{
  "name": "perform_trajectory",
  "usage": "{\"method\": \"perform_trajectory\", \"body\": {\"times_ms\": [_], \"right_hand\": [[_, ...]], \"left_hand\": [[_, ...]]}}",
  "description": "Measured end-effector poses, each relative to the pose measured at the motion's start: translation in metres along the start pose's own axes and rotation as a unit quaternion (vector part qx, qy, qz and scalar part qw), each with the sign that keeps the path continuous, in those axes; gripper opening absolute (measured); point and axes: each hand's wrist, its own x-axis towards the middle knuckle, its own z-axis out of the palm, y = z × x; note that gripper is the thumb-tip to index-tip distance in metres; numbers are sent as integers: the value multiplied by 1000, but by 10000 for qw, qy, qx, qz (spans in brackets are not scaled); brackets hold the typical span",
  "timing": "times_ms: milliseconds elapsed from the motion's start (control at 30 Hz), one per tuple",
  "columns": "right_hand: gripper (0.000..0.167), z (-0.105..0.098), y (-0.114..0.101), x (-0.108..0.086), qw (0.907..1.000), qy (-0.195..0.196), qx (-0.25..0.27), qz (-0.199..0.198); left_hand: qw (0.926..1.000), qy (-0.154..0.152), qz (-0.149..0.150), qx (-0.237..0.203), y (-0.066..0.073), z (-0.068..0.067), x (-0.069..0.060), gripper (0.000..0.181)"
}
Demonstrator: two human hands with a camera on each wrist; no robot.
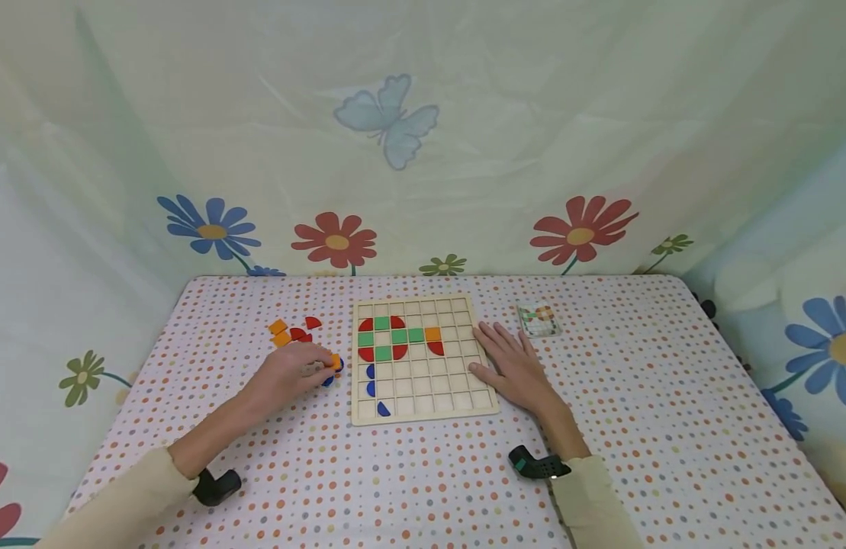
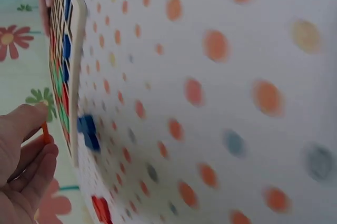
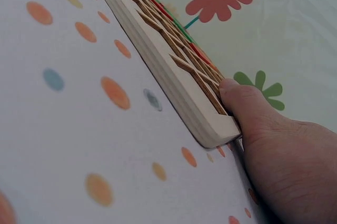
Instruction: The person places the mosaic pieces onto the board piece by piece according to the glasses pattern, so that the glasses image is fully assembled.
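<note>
Between thumb and fingers my left hand point(image 1: 285, 379) pinches an orange square tile point(image 1: 336, 361), held on edge in the left wrist view point(image 2: 46, 131). Blue pieces point(image 1: 328, 381) lie just beneath and beside it, left of the wooden grid board point(image 1: 423, 418). My right hand point(image 1: 515, 371) rests flat with fingers spread at the board's right edge; its thumb touches the rim in the right wrist view. On the board are green squares point(image 1: 382, 353), red quarter pieces point(image 1: 435, 348), one orange square point(image 1: 432, 334) and blue pieces point(image 1: 371, 371) down the left column.
Loose orange squares point(image 1: 278, 327) and red pieces point(image 1: 313, 322) lie beyond my left hand. A small pattern card point(image 1: 539, 320) is on the dotted tablecloth point(image 1: 656, 396), behind and right of my right hand. A flowered curtain point(image 1: 464, 183) hangs behind the table.
</note>
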Motion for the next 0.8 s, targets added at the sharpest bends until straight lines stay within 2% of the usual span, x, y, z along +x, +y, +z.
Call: {"method": "perform_trajectory", "body": {"times_ms": [167,467,667,800], "right_hand": [[70,1,1,0,10000,9,-17,-17],[71,0,2,1,10000,-32,-40,-32],[70,-1,3,0,10000,29,-59,-48],[69,-2,1,0,10000,-1,5,-69]], "left_hand": [[9990,-420,118,-85,26,12,23,12],[9916,-883,666,-670,69,43,74,7],[9855,-1114,1218,-404,91,69,111,10],[9842,-1205,1260,-317,97,79,124,10]]}}
